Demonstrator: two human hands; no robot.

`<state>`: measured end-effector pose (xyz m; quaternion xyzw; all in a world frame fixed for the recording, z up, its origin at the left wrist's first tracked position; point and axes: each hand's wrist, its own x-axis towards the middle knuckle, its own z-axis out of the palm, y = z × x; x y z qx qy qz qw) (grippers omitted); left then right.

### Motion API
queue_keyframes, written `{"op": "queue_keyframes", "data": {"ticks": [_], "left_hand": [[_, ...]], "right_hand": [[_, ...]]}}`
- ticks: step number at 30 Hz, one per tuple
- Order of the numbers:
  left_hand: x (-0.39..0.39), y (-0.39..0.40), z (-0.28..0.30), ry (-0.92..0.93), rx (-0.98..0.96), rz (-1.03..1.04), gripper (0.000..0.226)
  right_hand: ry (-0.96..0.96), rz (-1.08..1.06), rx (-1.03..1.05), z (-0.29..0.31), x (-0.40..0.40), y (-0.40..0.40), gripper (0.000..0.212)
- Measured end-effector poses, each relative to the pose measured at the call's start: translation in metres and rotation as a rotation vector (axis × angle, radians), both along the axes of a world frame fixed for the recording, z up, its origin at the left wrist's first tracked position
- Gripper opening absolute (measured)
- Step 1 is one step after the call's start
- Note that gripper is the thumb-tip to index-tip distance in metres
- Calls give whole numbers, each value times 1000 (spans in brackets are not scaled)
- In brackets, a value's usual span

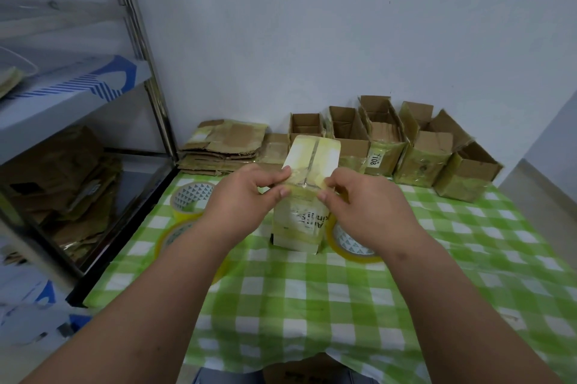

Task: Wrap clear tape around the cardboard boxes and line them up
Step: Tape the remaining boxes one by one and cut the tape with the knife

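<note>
Fingers (282, 179) of both hands pinching taped box (307, 177) top

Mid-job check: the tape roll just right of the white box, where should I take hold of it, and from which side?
Grip the tape roll by its outer rim, coming from above and from the right. It lies flat on the checked cloth, and the white box crowds its left edge, so only the top and right stay free.

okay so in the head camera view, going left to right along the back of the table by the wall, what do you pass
Stack of flattened cardboard → small closed box → open box → taller open box → box labelled 7108 → taped open box → tilted open box at the table's right edge.
</note>
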<state>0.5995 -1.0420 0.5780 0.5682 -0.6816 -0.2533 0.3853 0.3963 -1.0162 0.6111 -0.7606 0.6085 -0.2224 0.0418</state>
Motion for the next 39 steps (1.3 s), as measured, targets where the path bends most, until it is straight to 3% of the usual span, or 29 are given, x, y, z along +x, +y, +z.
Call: {"op": "queue_keyframes", "data": {"ticks": [3,6,10,14,20,27,32,36,39], "left_hand": [[8,0,6,55,95,-121,28],[4,1,10,49,61,-84,24],[-6,1,9,-161,-94,73,26],[-10,5,10,-275,-177,56,32],[-9,7,3,-443,-218,-10,43],[-3,4,1,-377,-204,-93,46],[-6,3,1,-457,-224,-78,50],[-11,9,0,-416,-236,-2,50],[-14,12,4,-520,-170,29,48]], "right_hand": [[-11,-30,26,3,1,0,35],[31,-75,-31,2,10,0,37],[131,-33,-85,1,14,-1,35],[148,43,-123,-5,8,-1,39],[222,133,-366,-21,7,-11,31],[250,155,-335,-21,1,-7,38],[243,96,-362,-28,7,-7,50],[185,80,-358,-26,10,-4,39],[194,70,-283,-24,13,1,51]]}}
